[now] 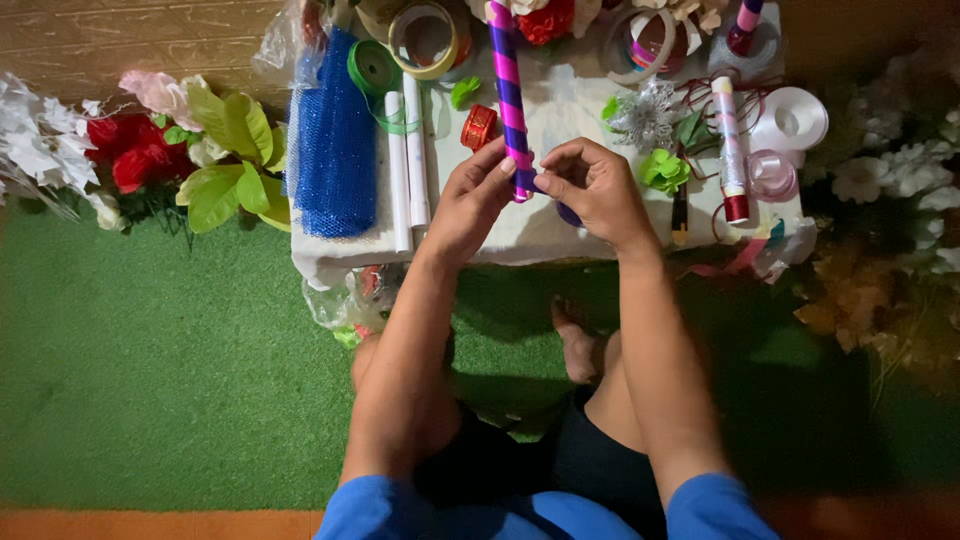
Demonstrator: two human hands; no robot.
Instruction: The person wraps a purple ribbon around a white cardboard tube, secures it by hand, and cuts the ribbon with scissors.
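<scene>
Right now your left hand point(470, 200) and your right hand point(592, 188) meet at the near end of a long stick point(510, 90) wrapped in pink and purple stripes. Your left fingers pinch the stick from the left side, and your right thumb and forefinger pinch its end from the right, so both hands are grasping it. The stick lies over a low white table point(560, 225), running from your hands away toward the far edge.

Just left of your left hand, two white tubes point(408, 160) lie side by side, and beyond them sits a folded blue net point(336, 140). A small red spool point(479, 127) rests close to your left fingers, with a green ribbon roll point(372, 66) and a yellow tape roll point(425, 38) further back. To the right of your right hand you have a green bow point(664, 170), a silver flower point(646, 115), a second wrapped stick with a red end point(731, 150), and a white ribbon roll point(792, 120). Red, pink and white fake flowers point(140, 150) with green leaves lie on the green mat point(150, 370) to the left.
</scene>
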